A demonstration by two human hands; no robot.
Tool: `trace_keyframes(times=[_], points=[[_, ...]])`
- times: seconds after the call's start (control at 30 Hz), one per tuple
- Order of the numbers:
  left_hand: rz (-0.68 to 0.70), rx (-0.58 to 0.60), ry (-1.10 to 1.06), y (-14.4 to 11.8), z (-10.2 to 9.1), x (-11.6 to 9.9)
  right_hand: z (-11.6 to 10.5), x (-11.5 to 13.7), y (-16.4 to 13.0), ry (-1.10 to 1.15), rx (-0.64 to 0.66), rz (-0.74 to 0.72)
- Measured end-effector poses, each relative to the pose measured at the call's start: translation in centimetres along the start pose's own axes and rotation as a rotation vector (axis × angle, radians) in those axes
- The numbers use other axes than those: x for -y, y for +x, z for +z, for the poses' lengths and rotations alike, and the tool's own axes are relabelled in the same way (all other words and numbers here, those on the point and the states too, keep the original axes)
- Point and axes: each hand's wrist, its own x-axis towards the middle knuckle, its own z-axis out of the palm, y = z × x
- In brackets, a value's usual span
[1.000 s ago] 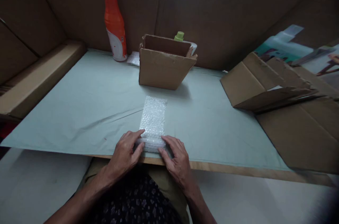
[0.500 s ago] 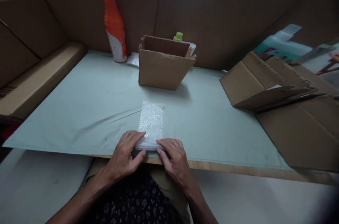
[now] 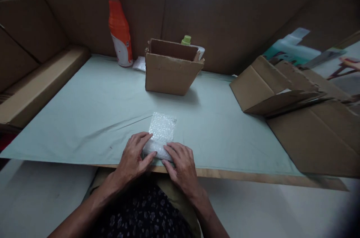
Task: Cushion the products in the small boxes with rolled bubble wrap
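A strip of clear bubble wrap (image 3: 162,127) lies on the pale green cloth near the table's front edge, its near end folded over into a thicker flat part. My left hand (image 3: 135,154) grips the left side of that folded part, fingers on top and thumb at the near edge. On the right side my right hand (image 3: 181,161) holds it in the same way, thumb low and fingertips over the fold. The far end of the strip lies flat and untouched. Whether anything is wrapped inside the fold, I cannot tell.
Beyond the wrap stands an open cardboard box (image 3: 171,75), with a green-capped bottle (image 3: 186,40) behind it. An orange bottle (image 3: 119,30) and another piece of bubble wrap (image 3: 139,63) are at the back left. Cardboard boxes (image 3: 315,133) fill the right side; a long carton (image 3: 45,80) borders the left.
The folded near part now reaches further up the strip, leaving a shorter flat length beyond it. Both hands have shifted slightly and keep hold of the wrap. The camera view has moved a little.
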Motion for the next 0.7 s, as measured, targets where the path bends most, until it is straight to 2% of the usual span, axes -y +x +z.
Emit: trace_keyframes(times=[0.13, 0.27, 0.47, 0.6, 0.7], points=[[0.059, 0.08, -0.088, -1.0, -1.0, -0.6, -0.3, 0.0, 0.1, 0.149, 0.007, 0.063], [-0.004, 0.085, -0.1, -0.8, -1.0, -0.5, -0.5, -0.2, 0.4, 0.193, 0.055, 0.148], [-0.074, 0.049, 0.031, 0.7, -0.1, 0.1, 0.0, -0.4, 0.3, 0.029, -0.126, 0.076], [-0.117, 0.049, 0.089, 1.2, 0.3, 0.2, 0.2, -0.1, 0.4, -0.026, -0.032, -0.001], [-0.171, 0.013, 0.052, 1.4, 0.4, 0.1, 0.6, -0.2, 1.1, -0.032, 0.025, -0.003]])
